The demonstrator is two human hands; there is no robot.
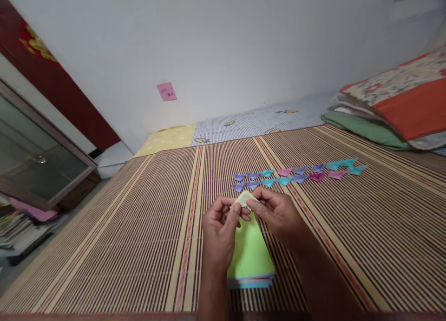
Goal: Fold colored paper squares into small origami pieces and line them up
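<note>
Left hand (223,221) and right hand (273,214) pinch pale yellow folded paper (245,198) between them, both grips closed on it; green-topped paper stack (249,246) lies at six o'clock, folded paper rows (284,181) toward one.

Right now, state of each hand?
Left hand: fingers closed on the pale yellow folded paper.
Right hand: fingers closed on the same paper.
</note>
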